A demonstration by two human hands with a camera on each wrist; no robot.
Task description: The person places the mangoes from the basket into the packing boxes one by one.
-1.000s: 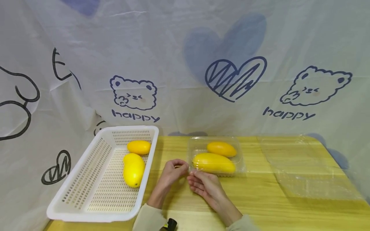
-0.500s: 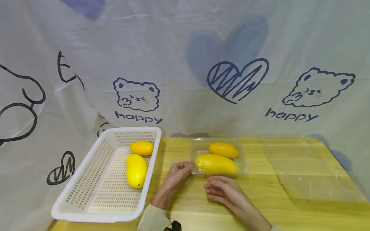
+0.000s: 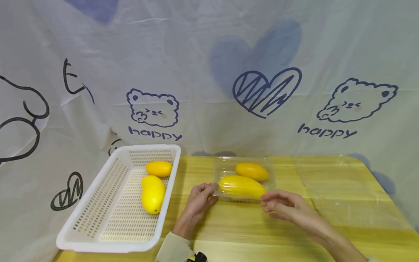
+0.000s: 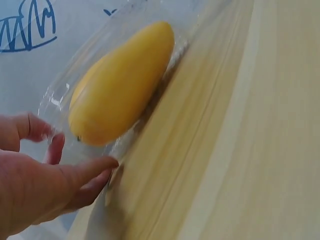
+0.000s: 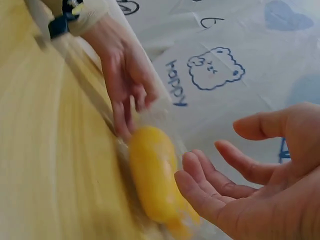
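A clear plastic clamshell box (image 3: 226,168) sits on the table with its lid down over two mangoes. The larger yellow mango (image 3: 242,186) lies in front and the smaller, more orange mango (image 3: 252,171) behind it. My left hand (image 3: 198,204) pinches the box's front left corner, thumb low and fingers curled at the edge, as the left wrist view shows beside the mango (image 4: 122,85). At the front right corner is my right hand (image 3: 292,208), fingertips right by the rim. In the right wrist view its fingers (image 5: 207,175) are loosely bent, with nothing between them and the thumb.
On the left stands a white perforated basket (image 3: 109,246) with a yellow mango (image 3: 153,194) and a smaller orange one (image 3: 159,169) inside. Another clear plastic container (image 3: 353,213) lies at the right of the wooden table (image 3: 235,233). A printed cloth (image 3: 196,72) hangs behind.
My right hand has moved from the box's front left corner along its front edge to the right corner. My left hand stays at the left corner.
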